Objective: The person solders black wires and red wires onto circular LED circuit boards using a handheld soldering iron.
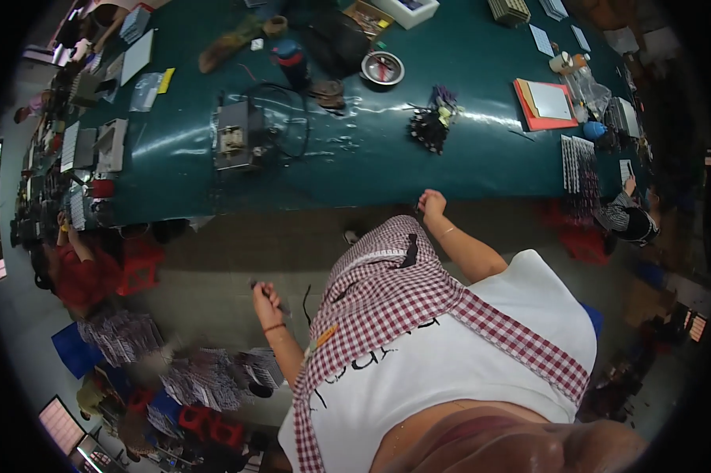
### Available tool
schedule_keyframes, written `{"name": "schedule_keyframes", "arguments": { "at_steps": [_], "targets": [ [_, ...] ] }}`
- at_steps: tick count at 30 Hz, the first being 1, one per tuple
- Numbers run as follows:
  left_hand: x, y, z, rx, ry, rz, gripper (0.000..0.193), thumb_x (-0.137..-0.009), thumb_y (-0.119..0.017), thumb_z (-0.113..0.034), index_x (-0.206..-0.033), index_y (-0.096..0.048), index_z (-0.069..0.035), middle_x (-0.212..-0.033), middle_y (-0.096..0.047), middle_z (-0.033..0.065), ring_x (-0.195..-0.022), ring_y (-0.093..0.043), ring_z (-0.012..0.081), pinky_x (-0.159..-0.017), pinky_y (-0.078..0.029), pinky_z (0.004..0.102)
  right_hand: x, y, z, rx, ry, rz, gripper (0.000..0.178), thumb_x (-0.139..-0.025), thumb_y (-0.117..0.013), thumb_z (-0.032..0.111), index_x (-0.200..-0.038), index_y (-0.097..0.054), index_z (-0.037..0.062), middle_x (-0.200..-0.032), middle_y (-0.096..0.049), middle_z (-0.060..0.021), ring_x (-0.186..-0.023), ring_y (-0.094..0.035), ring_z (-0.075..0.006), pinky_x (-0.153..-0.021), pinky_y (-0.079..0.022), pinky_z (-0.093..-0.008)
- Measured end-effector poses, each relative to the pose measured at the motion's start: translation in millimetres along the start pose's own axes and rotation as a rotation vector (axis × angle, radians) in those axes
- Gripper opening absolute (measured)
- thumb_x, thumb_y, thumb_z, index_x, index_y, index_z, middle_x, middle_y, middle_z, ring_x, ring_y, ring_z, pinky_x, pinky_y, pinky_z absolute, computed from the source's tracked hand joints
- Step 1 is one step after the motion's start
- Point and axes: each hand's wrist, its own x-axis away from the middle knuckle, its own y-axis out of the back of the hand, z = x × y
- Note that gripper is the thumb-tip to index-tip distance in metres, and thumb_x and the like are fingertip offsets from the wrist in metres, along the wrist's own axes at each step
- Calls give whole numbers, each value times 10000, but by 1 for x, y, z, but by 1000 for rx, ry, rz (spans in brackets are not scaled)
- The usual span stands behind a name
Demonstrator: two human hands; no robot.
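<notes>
On the green counter (pixel 355 175), a dark bundle (pixel 429 130) stretched away beyond the nearer right hand (pixel 431 204) (open or closed, unclear).

small dark object (pixel 254 284), blurred, too unclear to name, jutting from the left grip (pixel 267 300)

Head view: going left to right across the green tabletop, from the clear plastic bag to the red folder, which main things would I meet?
Clear plastic bag → grey metal device → blue bottle → round metal bowl → dark bundle → red folder.
</notes>
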Motion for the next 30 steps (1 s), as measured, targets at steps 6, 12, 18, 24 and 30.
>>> {"name": "schedule_keyframes", "arguments": {
  "at_steps": [6,12,18,24,30],
  "targets": [
    [37,90,2,149,-167,-292,131,-847,-534,-189,-784,-473,-92,-680,-482,2,-448,-330,68,-364,-234,218,51,-65,-54,680,-71,831,143,-746,-592,97,-614,-577,45,-588,-540,-57,-483,-460,-142,-421,-341,-286],
    [50,118,67,501,-130,-375,134,-851,-549,-165,-779,-459,-96,-669,-460,-7,-450,-338,69,-374,-243,212,71,-158,-55,1376,-179,1019,115,-756,-563,171,-721,-610,72,-660,-589,-40,-545,-557,-165,-464,-446,-331],
    [50,171,61,889,-262,-492,134,-864,-552,-168,-780,-465,-111,-645,-439,-20,-452,-342,72,-387,-248,207,140,-254,-65,1743,-202,1171,139,-802,-542,176,-866,-627,86,-734,-612,-25,-587,-559,-152,-509,-467,-283],
    [25,248,-17,988,-349,-671,141,-880,-526,-187,-773,-469,-114,-616,-431,-16,-428,-322,70,-359,-228,218,131,-331,-183,609,387,2449,197,-729,-571,162,-877,-620,41,-760,-602,-55,-785,-586,-186,-704,-474,-317],
    [-21,286,-137,840,-434,-563,131,-876,-536,-172,-775,-480,-108,-618,-423,-14,-427,-310,69,-354,-221,223,237,-440,-229,1776,581,2084,284,-630,-625,139,-880,-648,7,-847,-642,-197,-865,-628,-342,-786,-484,-409]
  ]
}}
